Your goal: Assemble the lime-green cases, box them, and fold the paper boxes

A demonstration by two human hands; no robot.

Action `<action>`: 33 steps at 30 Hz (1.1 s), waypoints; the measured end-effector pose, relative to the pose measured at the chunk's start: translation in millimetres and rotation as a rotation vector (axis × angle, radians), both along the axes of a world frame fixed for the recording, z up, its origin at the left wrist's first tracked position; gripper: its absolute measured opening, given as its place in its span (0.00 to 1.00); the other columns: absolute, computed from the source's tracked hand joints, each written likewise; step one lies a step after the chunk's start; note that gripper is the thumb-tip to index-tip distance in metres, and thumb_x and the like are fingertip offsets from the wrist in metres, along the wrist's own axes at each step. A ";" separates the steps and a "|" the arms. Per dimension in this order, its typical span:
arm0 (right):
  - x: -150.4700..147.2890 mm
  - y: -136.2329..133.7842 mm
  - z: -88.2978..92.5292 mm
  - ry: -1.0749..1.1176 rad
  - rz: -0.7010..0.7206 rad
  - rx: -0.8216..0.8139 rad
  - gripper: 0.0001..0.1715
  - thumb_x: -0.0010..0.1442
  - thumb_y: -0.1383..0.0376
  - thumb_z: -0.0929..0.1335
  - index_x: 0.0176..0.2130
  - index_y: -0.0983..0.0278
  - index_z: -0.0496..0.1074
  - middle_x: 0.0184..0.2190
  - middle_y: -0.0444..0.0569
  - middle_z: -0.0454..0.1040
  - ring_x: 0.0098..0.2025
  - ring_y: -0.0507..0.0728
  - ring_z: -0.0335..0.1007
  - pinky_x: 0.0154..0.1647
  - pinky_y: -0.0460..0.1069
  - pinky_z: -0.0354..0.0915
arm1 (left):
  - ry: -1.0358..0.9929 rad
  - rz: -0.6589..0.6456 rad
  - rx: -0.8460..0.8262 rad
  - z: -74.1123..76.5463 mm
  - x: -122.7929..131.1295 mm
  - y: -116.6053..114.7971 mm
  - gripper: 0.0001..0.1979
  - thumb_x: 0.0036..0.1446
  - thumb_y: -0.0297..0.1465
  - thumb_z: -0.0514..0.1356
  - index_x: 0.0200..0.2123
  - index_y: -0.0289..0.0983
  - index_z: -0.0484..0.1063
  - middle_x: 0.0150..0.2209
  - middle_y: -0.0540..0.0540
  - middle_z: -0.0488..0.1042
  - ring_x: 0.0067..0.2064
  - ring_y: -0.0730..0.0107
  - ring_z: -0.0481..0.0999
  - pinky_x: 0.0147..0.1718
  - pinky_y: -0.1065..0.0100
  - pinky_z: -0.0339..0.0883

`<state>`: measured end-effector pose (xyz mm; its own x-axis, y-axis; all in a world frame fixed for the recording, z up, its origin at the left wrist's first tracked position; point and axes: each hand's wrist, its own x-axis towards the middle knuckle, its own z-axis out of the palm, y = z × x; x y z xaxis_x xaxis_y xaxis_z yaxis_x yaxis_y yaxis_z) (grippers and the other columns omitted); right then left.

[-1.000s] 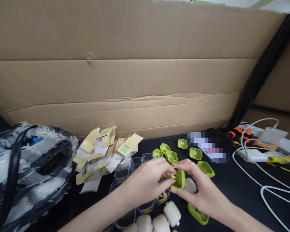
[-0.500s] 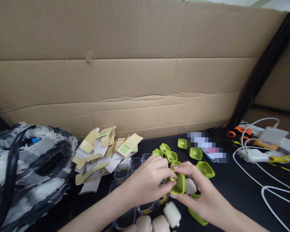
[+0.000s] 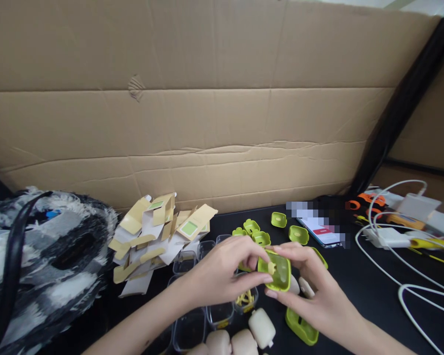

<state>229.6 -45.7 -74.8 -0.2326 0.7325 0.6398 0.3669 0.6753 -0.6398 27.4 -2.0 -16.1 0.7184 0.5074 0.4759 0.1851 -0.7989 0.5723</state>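
In front of me, a green square plastic shell (image 3: 282, 275) is tilted so its hollow inside faces me. My right hand (image 3: 316, 291) is closed on its right side, thumb below and fingers above. The thumb and index finger of my left hand (image 3: 225, 268) pinch at its left edge. Between those fingertips a small pale yellow piece (image 3: 271, 267) shows inside the shell. Below my hands lie cream rounded blocks (image 3: 262, 328) and an upright green shell with a slot (image 3: 301, 326). A clear cup (image 3: 256, 300) under my left hand holds yellow strips.
More clear cups (image 3: 190, 331) stand below my left forearm. Small green shells (image 3: 278, 220) lie farther back. Flattened cartons (image 3: 163, 231) are piled left, beside a fuzzy black-and-white bundle (image 3: 55, 261). A phone (image 3: 321, 231), white cables (image 3: 403, 285) and tools (image 3: 407, 220) lie right, before a cardboard wall (image 3: 207, 118).
The green shell has turned so that its inside faces me more. My left fingers have drawn back from inside it to its left edge, and the pale yellow piece now shows.
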 end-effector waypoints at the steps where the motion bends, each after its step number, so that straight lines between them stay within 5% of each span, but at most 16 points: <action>1: 0.5 0.2 0.2 0.010 0.003 0.008 0.28 0.58 0.66 0.70 0.54 0.50 0.59 0.47 0.47 0.68 0.53 0.57 0.68 0.52 0.52 0.69 | -0.047 0.036 -0.147 -0.1 1.3 -1.1 0.09 0.58 0.30 0.62 0.40 0.38 0.65 0.32 0.51 0.66 0.33 0.71 0.68 0.32 0.69 0.63; 6: 0.2 -0.8 4.2 -0.011 0.026 0.032 0.29 0.59 0.69 0.70 0.55 0.50 0.59 0.50 0.47 0.68 0.57 0.57 0.65 0.57 0.51 0.65 | -0.126 -0.048 -0.809 -6.3 9.0 -3.1 0.18 0.54 0.30 0.64 0.44 0.38 0.59 0.35 0.49 0.70 0.38 0.68 0.71 0.39 0.64 0.64; 14: -1.5 -1.0 -0.3 0.053 0.008 0.082 0.29 0.59 0.71 0.69 0.54 0.53 0.56 0.54 0.50 0.65 0.57 0.57 0.64 0.57 0.51 0.64 | -0.187 -0.085 -1.046 -2.7 13.5 -8.0 0.19 0.54 0.35 0.63 0.46 0.35 0.62 0.38 0.45 0.73 0.38 0.68 0.75 0.41 0.64 0.68; 20: 3.9 -3.2 11.9 -0.046 -0.015 0.092 0.26 0.55 0.65 0.71 0.50 0.56 0.57 0.50 0.50 0.65 0.54 0.58 0.63 0.55 0.49 0.64 | -0.247 0.000 -0.921 0.5 15.2 -8.0 0.14 0.55 0.33 0.62 0.44 0.35 0.67 0.37 0.46 0.73 0.40 0.66 0.73 0.38 0.66 0.68; 26: 3.2 0.9 19.6 -0.037 -0.078 0.042 0.20 0.60 0.70 0.66 0.51 0.55 0.59 0.40 0.45 0.67 0.38 0.52 0.68 0.41 0.44 0.69 | -0.205 0.013 -0.745 -8.1 15.1 -4.5 0.14 0.58 0.29 0.58 0.48 0.39 0.71 0.46 0.44 0.70 0.44 0.62 0.74 0.40 0.62 0.70; 33: 0.2 -1.5 19.5 -0.057 -0.069 0.015 0.20 0.59 0.70 0.66 0.49 0.55 0.60 0.39 0.44 0.69 0.41 0.53 0.70 0.42 0.45 0.71 | -0.141 0.085 -0.576 -7.7 15.2 -8.8 0.16 0.58 0.27 0.57 0.51 0.38 0.66 0.43 0.44 0.74 0.43 0.64 0.75 0.42 0.62 0.70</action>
